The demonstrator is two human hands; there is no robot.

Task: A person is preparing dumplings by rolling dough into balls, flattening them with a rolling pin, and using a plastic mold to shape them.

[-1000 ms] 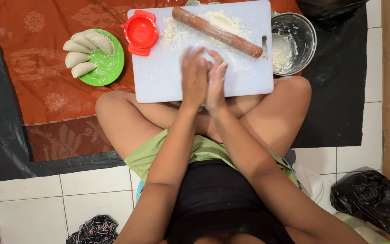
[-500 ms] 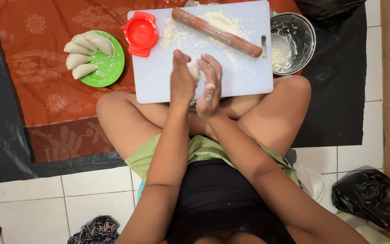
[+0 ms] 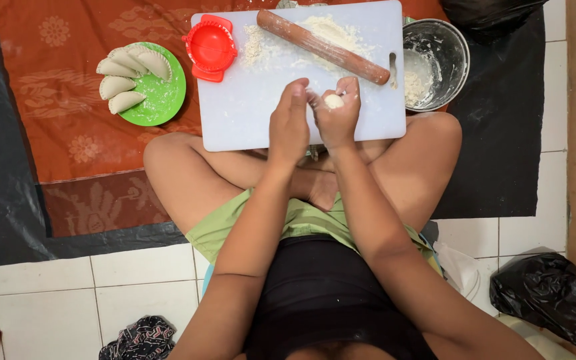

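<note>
I sit cross-legged on the floor with a white cutting board (image 3: 248, 113) in front of my knees. My right hand (image 3: 339, 115) cups a small pale ball of dough (image 3: 333, 101). My left hand (image 3: 289, 124) is beside it, fingertips touching the dough. Both hands hover over the board's near edge. A brown wooden rolling pin (image 3: 321, 47) lies slantwise on a patch of flour (image 3: 331, 30) at the board's far side. A red plastic dumpling press (image 3: 211, 47) rests open at the board's far left corner.
A green plate (image 3: 165, 100) with several folded dumplings (image 3: 116, 85) sits to the left on an orange patterned cloth (image 3: 68, 147). A floury metal bowl (image 3: 438, 57) stands right of the board. A black plastic bag (image 3: 548, 300) lies on the white tiles at right.
My hands were pressed palm to palm over the dough; they have now parted and lifted a little, so the dough ball shows in my right hand.
</note>
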